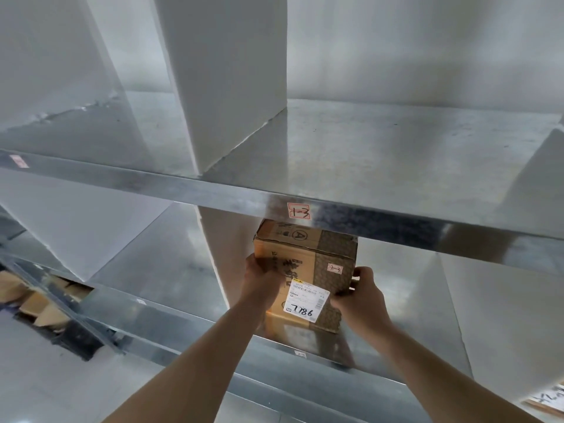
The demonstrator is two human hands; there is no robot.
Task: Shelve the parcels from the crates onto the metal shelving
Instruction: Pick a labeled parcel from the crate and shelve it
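- Head view: the cardboard parcel [305, 270] stands on the second metal shelf [171, 264], at 6 o'clock below the "1-3" tag [298, 210].
- Left hand [262, 277] and right hand [363, 290] clamp its sides, equally near; its long axis looks upright.

Two bare forearms come into view from the 6 o'clock edge, one from about 7 o'clock and the other from about 5 o'clock. No sleeve covers either as far as the frame shows, and both wrists are uncovered. The left hand [263, 277] and the right hand [364, 293] are bare too, with no glove on them. The fingers of the right hand show short, plain nails. The rest of the person lies out of view
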